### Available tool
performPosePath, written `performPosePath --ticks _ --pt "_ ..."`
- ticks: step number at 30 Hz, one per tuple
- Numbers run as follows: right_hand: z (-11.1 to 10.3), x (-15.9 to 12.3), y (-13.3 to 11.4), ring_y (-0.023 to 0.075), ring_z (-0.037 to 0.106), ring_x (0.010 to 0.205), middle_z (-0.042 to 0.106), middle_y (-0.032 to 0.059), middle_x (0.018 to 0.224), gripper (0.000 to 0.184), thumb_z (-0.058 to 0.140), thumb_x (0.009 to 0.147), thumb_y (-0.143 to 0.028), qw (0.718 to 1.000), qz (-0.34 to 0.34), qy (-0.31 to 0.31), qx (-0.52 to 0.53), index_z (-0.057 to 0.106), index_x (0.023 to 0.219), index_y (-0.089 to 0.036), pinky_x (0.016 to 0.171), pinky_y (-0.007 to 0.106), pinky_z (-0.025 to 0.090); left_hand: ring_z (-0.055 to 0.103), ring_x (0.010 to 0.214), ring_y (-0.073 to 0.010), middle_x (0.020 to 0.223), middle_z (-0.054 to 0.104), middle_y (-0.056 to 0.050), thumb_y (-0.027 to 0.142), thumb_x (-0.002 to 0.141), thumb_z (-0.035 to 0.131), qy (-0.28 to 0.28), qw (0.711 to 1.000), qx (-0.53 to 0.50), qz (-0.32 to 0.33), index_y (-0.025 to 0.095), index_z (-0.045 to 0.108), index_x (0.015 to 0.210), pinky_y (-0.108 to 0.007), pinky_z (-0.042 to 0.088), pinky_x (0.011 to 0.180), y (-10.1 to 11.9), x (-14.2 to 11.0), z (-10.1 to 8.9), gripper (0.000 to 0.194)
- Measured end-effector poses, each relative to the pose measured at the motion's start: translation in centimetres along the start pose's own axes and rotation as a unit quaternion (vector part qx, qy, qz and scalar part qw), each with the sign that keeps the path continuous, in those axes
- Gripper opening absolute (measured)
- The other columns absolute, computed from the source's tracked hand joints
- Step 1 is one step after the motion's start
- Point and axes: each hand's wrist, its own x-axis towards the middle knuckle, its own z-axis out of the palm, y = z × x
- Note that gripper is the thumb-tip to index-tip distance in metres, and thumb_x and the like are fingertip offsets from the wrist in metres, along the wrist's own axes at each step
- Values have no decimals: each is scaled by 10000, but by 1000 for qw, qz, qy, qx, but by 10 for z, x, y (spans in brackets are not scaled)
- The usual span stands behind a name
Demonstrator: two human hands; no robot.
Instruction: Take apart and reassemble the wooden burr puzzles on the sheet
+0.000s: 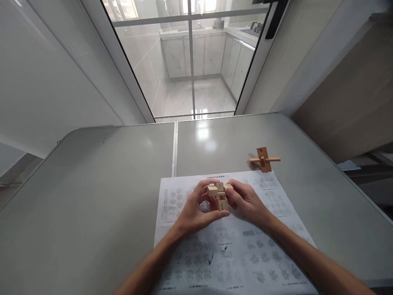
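A light wooden burr puzzle (220,191) made of interlocking blocks is held between both hands, above a printed sheet (236,229). My left hand (196,209) grips it from the left, thumb below and fingers curled over the top. At its right side, the fingers of my right hand (247,200) pinch an end block. Parts of the puzzle are hidden behind the fingers. The sheet carries rows of small puzzle diagrams, too faint to read.
A darker wooden puzzle (263,159) with crossed pieces and a "2" on one plate stands at the sheet's far right corner. The grey table (123,196) has a seam (175,147) down its middle. Beyond its far edge is a glazed door (191,61).
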Motion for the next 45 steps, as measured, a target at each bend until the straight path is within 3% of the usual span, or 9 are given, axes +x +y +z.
performPosePath --ticks 15,25,32,45 --pt "-5 2 -3 120 346 530 439 -44 593 493 536 1006 -590 997 43 -42 46 450 686 -226 514 277 287 656 769 -159 972 698 -29 325 810 894 -31 999 28 5 279 547 1345 -326 605 754 -1 1 -2 640" --pt "-5 2 -3 126 342 552 424 -41 614 485 514 1018 -569 998 40 -47 30 434 684 -226 534 280 301 634 759 -160 943 685 -27 365 835 871 -33 998 55 24 273 529 1357 -320 595 729 -1 1 -2 631" --pt "-6 3 -3 130 333 581 386 -41 632 468 534 1002 -529 999 0 -18 -34 408 671 -224 557 281 293 624 799 -152 1001 682 -30 270 820 879 -44 999 13 -4 283 531 1352 -305 579 751 1 1 -3 636" --pt "-6 2 -1 125 335 568 425 -42 635 505 535 1017 -582 995 60 -58 45 416 682 -224 545 278 282 611 769 -143 938 657 -3 223 798 884 -34 999 29 7 278 547 1325 -302 570 755 3 0 -1 628"
